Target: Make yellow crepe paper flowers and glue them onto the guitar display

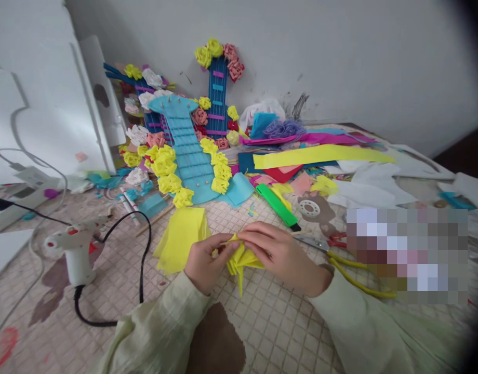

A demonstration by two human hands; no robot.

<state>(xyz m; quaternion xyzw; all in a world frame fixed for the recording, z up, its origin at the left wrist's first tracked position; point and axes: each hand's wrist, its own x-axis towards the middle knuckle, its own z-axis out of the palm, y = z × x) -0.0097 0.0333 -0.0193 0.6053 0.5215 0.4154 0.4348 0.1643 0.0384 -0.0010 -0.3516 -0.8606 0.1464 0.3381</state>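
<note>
I see both hands raised just over the middle of the worktop [274, 332], working close together. The left hand [208, 262] pinches the gathered top of a crumpled yellow paper piece [239, 259] between thumb and fingers; the right hand [283, 254] presses its fingertips against the same spot. The paper's loose ends hang below the fingers. Just beside the left hand lie flat yellow sheets [182, 236]. Beyond the hands I see a green cutter [276, 204] lying at a slant, and behind the sheets a light-blue, guitar-shaped panel [190, 161] edged with yellow paper flowers [163, 162]. A white glue gun [77, 254] stands well to the left; a metal tool with yellow handles [319, 243] lies near the right wrist.
</note>
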